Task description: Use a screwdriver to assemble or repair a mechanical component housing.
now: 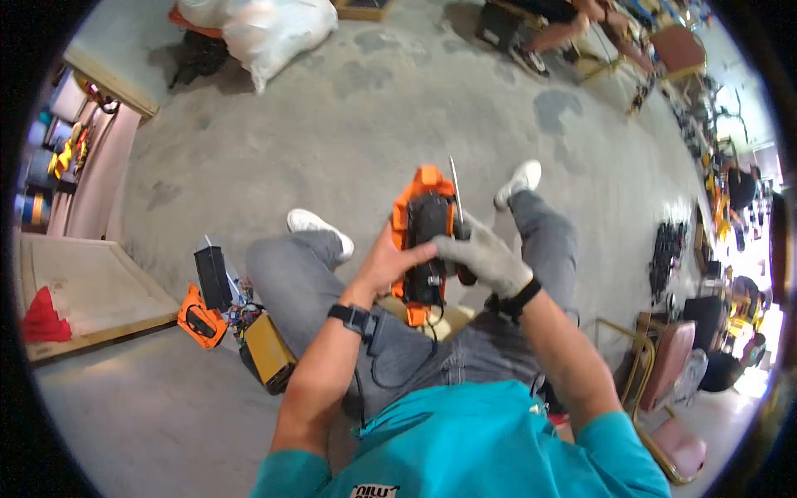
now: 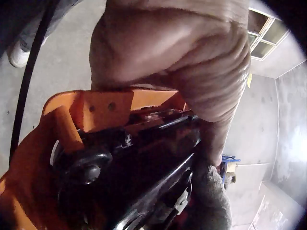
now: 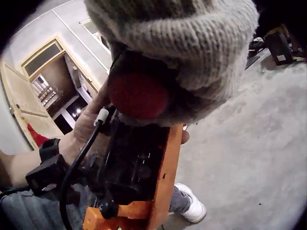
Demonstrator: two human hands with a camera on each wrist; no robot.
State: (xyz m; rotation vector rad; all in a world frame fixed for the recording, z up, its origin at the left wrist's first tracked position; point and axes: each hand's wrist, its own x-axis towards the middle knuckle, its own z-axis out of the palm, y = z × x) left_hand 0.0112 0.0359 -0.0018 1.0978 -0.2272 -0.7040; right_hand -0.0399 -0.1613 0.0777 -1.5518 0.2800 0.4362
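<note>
An orange and black machine housing is held up over my lap as I sit. My bare left hand grips its left side, fingers curled over the black inner part. My gloved right hand sits on its right side and grips a tool with a red handle. A thin metal shaft sticks up past the housing beside that hand. In the right wrist view the glove covers most of the handle, and the orange frame lies below it. A black cable hangs from the housing.
On the concrete floor to my left lie an orange part, a black box and a yellow box. A wooden board lies further left. Padded chairs stand at my right. A white sack and a seated person are far ahead.
</note>
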